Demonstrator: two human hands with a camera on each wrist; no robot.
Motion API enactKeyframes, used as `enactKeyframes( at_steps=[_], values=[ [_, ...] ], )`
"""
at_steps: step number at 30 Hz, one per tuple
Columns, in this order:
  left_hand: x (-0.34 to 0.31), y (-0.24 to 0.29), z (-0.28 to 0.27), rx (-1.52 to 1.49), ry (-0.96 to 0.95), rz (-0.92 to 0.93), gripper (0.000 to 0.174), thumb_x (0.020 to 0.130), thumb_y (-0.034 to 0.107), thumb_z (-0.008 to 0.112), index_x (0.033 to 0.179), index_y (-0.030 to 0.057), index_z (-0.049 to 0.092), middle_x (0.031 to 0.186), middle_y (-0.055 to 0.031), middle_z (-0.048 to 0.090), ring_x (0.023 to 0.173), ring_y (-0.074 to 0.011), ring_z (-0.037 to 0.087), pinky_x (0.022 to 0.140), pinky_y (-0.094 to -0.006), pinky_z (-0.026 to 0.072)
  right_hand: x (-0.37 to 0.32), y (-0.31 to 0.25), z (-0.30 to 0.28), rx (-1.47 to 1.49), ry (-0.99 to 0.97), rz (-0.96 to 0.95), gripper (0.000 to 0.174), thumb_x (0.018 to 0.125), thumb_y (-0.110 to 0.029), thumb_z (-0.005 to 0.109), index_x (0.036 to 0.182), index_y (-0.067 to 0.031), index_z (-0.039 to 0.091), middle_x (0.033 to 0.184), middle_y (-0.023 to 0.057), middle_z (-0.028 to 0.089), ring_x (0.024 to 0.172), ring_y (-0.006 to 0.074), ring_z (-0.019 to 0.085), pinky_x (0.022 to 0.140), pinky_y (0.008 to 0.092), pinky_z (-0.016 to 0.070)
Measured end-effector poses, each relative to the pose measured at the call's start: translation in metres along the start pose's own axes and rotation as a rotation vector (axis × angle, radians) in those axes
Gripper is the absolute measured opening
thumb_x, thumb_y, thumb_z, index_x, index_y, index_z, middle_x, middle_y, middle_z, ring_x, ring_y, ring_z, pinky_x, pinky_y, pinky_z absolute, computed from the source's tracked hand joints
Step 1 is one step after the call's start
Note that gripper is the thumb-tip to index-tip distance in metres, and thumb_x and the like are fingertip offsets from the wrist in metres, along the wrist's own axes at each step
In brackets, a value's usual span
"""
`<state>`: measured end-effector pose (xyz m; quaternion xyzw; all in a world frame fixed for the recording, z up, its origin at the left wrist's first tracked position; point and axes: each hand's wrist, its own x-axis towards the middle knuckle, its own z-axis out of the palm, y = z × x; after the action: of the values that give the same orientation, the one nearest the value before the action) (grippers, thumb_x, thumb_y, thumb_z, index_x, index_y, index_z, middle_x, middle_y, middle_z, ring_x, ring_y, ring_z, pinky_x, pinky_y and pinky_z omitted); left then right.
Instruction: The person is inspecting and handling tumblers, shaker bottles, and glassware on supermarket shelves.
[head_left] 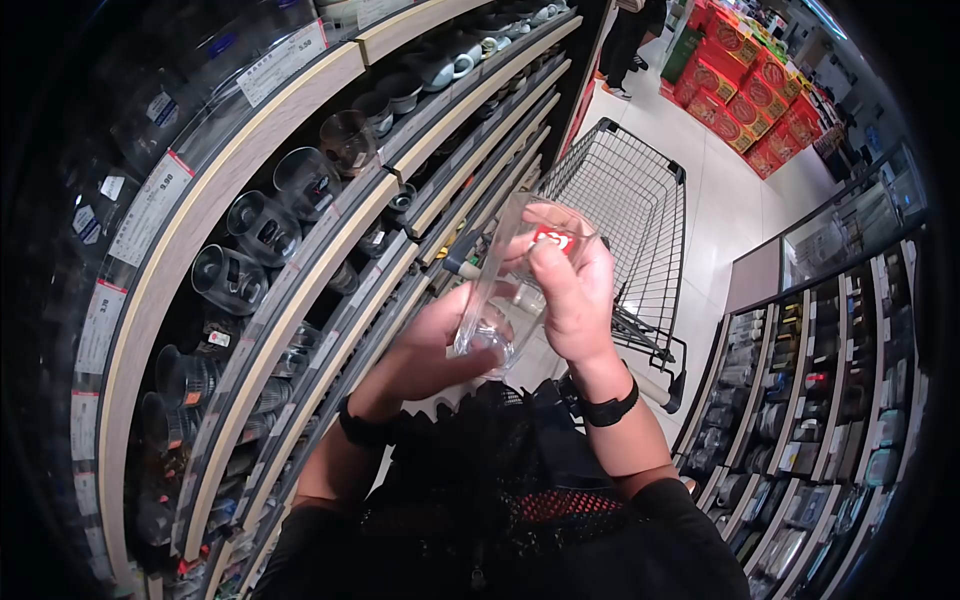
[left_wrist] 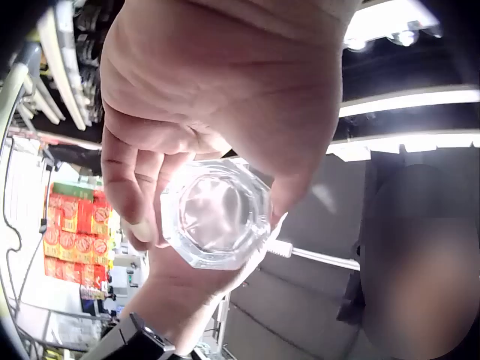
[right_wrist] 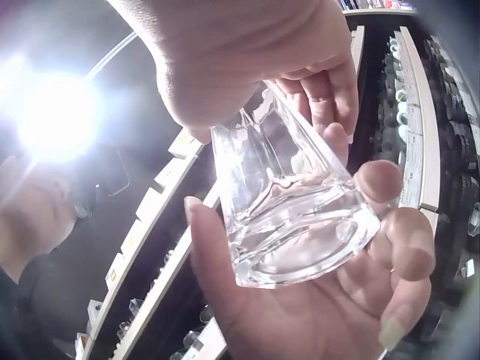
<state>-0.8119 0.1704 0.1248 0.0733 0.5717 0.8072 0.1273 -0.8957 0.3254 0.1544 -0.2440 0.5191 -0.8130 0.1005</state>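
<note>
A clear, tall drinking glass (head_left: 500,290) with a faceted, thick base is held tilted in front of the body. My right hand (head_left: 580,285) grips its upper part, the thumb beside a red and white label (head_left: 555,238). Around the lower end, my left hand (head_left: 425,345) has its fingers and thumb on opposite sides of the base. Seen from the left wrist, the octagonal glass base (left_wrist: 217,214) faces the camera below the left palm (left_wrist: 225,82). The right wrist view has the left hand (right_wrist: 300,322) cupped under the glass (right_wrist: 292,217).
Shelves of glasses (head_left: 245,225) and cups with price tags curve along the left. A wire shopping cart (head_left: 630,220) stands just beyond the hands. Red boxes (head_left: 745,90) are stacked farther off, near a standing person (head_left: 632,45). More stocked shelves (head_left: 800,400) line the right.
</note>
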Motion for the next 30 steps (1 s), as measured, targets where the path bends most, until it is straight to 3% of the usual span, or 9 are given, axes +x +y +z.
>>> enactKeyframes(
  at_steps=[2, 5, 6, 9, 10, 17, 21, 23, 30],
  values=[
    [-0.003, -0.007, -0.002, 0.396, 0.043, 0.130, 0.087, 0.078, 0.014, 0.084, 0.149, 0.0014, 0.037, 0.102, -0.0019, 0.060, 0.084, -0.0085, 0.058, 0.077, -0.0272, 0.0504, -0.001, 0.005, -0.001, -0.132, 0.032, -0.053, 0.048, 0.095, -0.034, 0.071, 0.121, 0.0020, 0.053, 0.096, 0.0045, 0.066, 0.083, 0.0075, 0.061, 0.072, 0.0240, 0.0521],
    [-0.002, -0.006, 0.011, 0.323, 0.172, 0.147, 0.080, 0.079, 0.015, 0.083, 0.146, 0.0008, 0.040, 0.099, -0.0022, 0.061, 0.084, -0.0091, 0.059, 0.073, -0.0260, 0.0501, -0.002, 0.011, -0.004, -0.135, 0.045, 0.022, 0.054, 0.098, -0.043, 0.062, 0.124, 0.0034, 0.052, 0.096, 0.0117, 0.070, 0.086, 0.0164, 0.066, 0.084, 0.0317, 0.0532],
    [-0.003, -0.009, 0.010, 0.324, 0.173, 0.144, 0.080, 0.079, 0.015, 0.083, 0.146, 0.0008, 0.040, 0.099, -0.0022, 0.061, 0.084, -0.0091, 0.059, 0.073, -0.0260, 0.0501, 0.000, 0.013, -0.006, -0.194, 0.021, -0.013, 0.060, 0.102, -0.050, 0.051, 0.128, 0.0045, 0.051, 0.099, 0.0127, 0.070, 0.087, 0.0170, 0.066, 0.084, 0.0324, 0.0533],
    [-0.005, -0.019, 0.004, 0.162, 0.155, 0.072, 0.072, 0.080, 0.015, 0.081, 0.140, -0.0005, 0.044, 0.097, -0.0031, 0.062, 0.083, -0.0088, 0.060, 0.071, -0.0242, 0.0496, 0.002, 0.004, -0.003, 0.012, -0.001, 0.038, 0.058, 0.106, -0.049, 0.045, 0.127, 0.0044, 0.053, 0.097, 0.0080, 0.066, 0.085, 0.0119, 0.061, 0.083, 0.0291, 0.0513],
    [-0.005, -0.019, 0.001, 0.071, 0.089, 0.066, 0.067, 0.083, 0.021, 0.078, 0.138, -0.0007, 0.045, 0.097, -0.0040, 0.064, 0.082, -0.0091, 0.061, 0.070, -0.0233, 0.0495, 0.003, 0.005, -0.008, -0.026, -0.081, 0.063, 0.066, 0.108, -0.053, 0.034, 0.134, 0.0051, 0.050, 0.101, 0.0124, 0.068, 0.090, 0.0163, 0.064, 0.085, 0.0313, 0.0522],
    [-0.004, -0.015, 0.002, -0.246, -0.186, 0.109, 0.081, 0.090, 0.066, 0.061, 0.134, 0.0002, 0.045, 0.092, -0.0123, 0.069, 0.065, -0.0133, 0.063, 0.056, -0.0240, 0.0487, 0.003, 0.009, -0.009, 0.127, -0.212, 0.177, 0.074, 0.106, -0.058, 0.033, 0.143, 0.0053, 0.039, 0.110, 0.0183, 0.066, 0.095, 0.0220, 0.067, 0.089, 0.0348, 0.0526],
    [-0.004, -0.015, 0.005, -0.237, -0.152, 0.077, 0.087, 0.087, 0.072, 0.059, 0.135, 0.0008, 0.045, 0.088, -0.0144, 0.068, 0.061, -0.0134, 0.061, 0.052, -0.0244, 0.0472, 0.004, 0.009, -0.009, 0.114, -0.227, 0.174, 0.076, 0.105, -0.059, 0.033, 0.143, 0.0063, 0.037, 0.110, 0.0183, 0.065, 0.095, 0.0220, 0.067, 0.088, 0.0346, 0.0530],
    [-0.005, -0.008, 0.012, -0.090, -0.050, 0.061, 0.098, 0.081, 0.087, 0.048, 0.129, 0.0016, 0.049, 0.079, -0.0107, 0.065, 0.054, -0.0101, 0.056, 0.048, -0.0215, 0.0417, 0.005, 0.007, -0.007, 0.109, -0.224, 0.183, 0.077, 0.105, -0.060, 0.032, 0.143, 0.0072, 0.038, 0.109, 0.0184, 0.064, 0.095, 0.0220, 0.067, 0.087, 0.0337, 0.0536],
    [-0.003, -0.017, 0.001, -0.116, -0.088, 0.050, 0.098, 0.081, 0.086, 0.051, 0.129, 0.0013, 0.049, 0.081, -0.0123, 0.067, 0.056, -0.0103, 0.058, 0.048, -0.0205, 0.0422, 0.004, 0.010, -0.003, 0.034, -0.189, 0.191, 0.083, 0.104, -0.065, 0.024, 0.146, 0.0046, 0.040, 0.107, 0.0171, 0.069, 0.091, 0.0231, 0.070, 0.085, 0.0336, 0.0527]
  ],
)
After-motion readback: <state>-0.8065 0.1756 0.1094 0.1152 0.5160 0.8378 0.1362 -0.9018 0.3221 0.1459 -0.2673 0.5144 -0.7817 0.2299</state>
